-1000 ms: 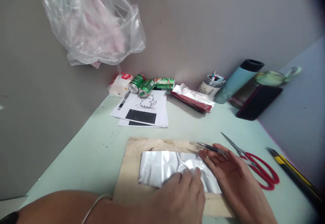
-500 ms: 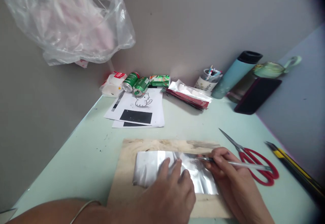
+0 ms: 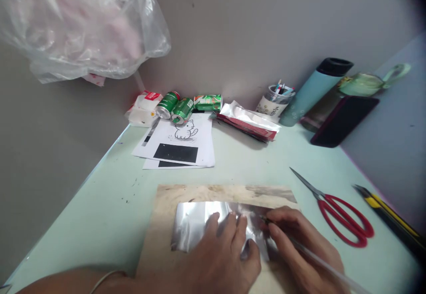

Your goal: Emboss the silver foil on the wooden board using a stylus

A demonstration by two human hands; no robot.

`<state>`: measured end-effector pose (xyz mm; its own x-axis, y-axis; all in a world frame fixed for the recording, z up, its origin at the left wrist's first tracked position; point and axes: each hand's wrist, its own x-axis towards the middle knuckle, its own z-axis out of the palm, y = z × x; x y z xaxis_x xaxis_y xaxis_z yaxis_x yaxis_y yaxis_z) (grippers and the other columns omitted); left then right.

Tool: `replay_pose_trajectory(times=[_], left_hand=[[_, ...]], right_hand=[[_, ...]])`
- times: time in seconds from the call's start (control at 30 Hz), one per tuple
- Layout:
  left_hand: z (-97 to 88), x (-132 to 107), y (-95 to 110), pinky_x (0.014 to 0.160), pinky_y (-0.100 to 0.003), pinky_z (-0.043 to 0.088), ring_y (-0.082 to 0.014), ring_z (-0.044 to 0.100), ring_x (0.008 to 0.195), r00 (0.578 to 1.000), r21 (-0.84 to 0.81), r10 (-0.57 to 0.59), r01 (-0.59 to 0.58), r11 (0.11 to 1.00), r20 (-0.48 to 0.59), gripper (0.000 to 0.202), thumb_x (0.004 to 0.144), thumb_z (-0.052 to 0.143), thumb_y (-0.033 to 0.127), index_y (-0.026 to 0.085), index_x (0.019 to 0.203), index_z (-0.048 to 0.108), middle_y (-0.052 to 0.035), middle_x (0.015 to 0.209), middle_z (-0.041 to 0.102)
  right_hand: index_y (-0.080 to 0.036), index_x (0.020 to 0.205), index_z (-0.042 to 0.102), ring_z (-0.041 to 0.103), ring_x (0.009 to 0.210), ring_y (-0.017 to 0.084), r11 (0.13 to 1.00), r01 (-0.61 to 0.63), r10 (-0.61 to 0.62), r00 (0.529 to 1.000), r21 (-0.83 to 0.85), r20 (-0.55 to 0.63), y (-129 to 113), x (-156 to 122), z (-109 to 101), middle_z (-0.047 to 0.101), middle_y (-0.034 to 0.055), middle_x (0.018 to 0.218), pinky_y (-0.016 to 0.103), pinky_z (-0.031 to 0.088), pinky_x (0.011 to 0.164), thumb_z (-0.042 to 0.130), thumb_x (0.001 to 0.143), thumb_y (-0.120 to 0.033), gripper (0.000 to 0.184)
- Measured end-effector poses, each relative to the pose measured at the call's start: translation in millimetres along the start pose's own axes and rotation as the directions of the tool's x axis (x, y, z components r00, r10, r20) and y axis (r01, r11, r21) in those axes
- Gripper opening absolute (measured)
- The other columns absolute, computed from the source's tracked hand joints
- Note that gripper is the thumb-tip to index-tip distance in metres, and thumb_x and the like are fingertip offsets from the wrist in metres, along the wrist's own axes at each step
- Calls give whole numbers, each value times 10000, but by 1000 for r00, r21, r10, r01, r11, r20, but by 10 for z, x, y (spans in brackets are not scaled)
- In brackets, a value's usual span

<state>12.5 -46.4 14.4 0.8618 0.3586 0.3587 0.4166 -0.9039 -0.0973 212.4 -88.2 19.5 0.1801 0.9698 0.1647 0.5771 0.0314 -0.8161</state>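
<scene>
1. Silver sheet, lying on our wooden board.
2. Our left hand, fingers spread, resting on the sheet.
3. Our right hand, clamped on a pen, beside the left.
4. Red-handled scissors, to our right.

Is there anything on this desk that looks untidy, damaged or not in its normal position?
Yes: dark specks lie scattered on the tabletop left of the wooden board, like debris, and the silvery sheet under the left hand looks creased rather than flat.
</scene>
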Motion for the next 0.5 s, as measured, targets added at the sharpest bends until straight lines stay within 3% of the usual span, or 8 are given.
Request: replay_pose_trajectory(times=[0.13,0.27,0.5], left_hand=[[-27,22,-19,853,-459,459,-300,697,1045,1000,7,17,-17,1000,1,120,1030,473,212,171,1081,573,-159,1179,719],[-35,23,-27,865,-459,448,-297,693,1051,1000,11,24,-24,1000,16,148,1039,453,213,170,1093,584,-154,1188,717],[-27,-8,-30,898,-456,411,-286,605,1156,991,48,38,-44,998,125,371,1072,353,215,100,1274,642,-112,1303,673]], right_hand=[[-248,836,620,642,642,157,987,-161,160,984,10,77,39,59,-15,652,-14,711,200,540,561,579,950,-388,184],[-246,831,604,631,702,167,989,-140,144,985,-47,95,46,33,-2,644,-5,743,216,526,608,549,967,-382,200],[-247,805,586,645,710,176,990,-77,88,992,-121,95,54,-16,14,651,1,744,225,521,605,524,978,-381,227]])
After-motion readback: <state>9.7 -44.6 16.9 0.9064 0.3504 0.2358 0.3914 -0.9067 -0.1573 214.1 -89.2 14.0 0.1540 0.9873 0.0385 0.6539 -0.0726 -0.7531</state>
